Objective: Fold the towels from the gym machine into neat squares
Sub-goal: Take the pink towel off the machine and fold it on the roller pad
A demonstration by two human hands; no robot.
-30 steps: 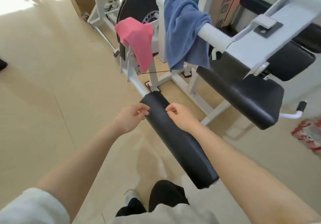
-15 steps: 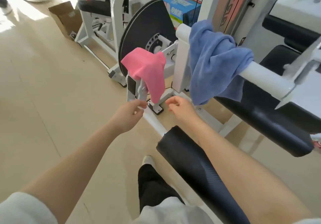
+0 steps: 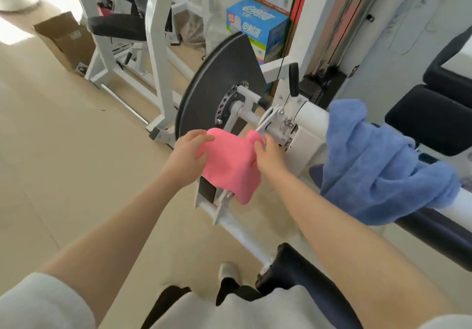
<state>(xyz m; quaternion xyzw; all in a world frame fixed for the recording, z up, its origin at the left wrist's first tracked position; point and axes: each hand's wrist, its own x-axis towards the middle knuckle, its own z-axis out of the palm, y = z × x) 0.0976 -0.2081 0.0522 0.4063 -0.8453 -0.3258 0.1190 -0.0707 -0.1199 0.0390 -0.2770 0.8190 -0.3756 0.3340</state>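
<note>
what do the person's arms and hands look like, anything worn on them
Both forearms are bare. The left hand and right hand show no gloves, rings or watch. Pale grey-white sleeves cover only the upper arms.

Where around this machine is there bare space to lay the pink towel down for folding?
Bare tan floor spreads left of the white frame. The black pad beyond the blue towel looks bare. It is crowded around the pink towel, by the black disc.
</note>
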